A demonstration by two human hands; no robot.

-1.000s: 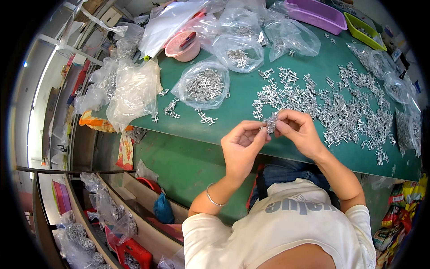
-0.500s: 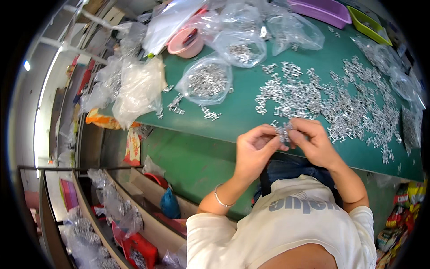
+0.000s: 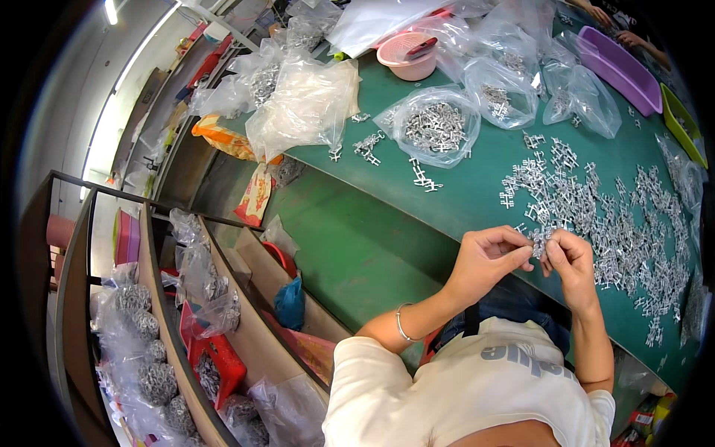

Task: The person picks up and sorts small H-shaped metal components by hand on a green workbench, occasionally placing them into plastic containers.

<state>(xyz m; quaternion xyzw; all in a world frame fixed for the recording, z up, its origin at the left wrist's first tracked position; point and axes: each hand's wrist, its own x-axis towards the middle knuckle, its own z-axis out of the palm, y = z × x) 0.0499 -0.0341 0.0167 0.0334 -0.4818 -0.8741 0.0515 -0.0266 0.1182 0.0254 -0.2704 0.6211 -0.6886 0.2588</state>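
Note:
My left hand [image 3: 491, 257], with a bracelet at its wrist, pinches one side of a small cluster of silver metal pieces [image 3: 541, 240]. On its other side, my right hand [image 3: 572, 259] grips the same cluster between thumb and fingers. Both hands are close together at the near edge of the green table [image 3: 357, 175]. Just beyond them spreads a wide pile of loose silver metal pieces [image 3: 588, 208]. What exactly the fingertips cover is too small to make out.
Open plastic bags of metal pieces [image 3: 436, 128] stand beyond my left hand. A pink basket [image 3: 408, 68], a purple tub [image 3: 622, 73] and a green tray [image 3: 681, 123] sit farther back. Another person's hand [image 3: 631, 37] shows at the far right. Shelving [image 3: 179, 328] with bagged pieces is at left.
The view has turned, so the table and hands appear shifted and tilted. Both hands still hold the metal pieces together, with the right hand's fingers now more upright.

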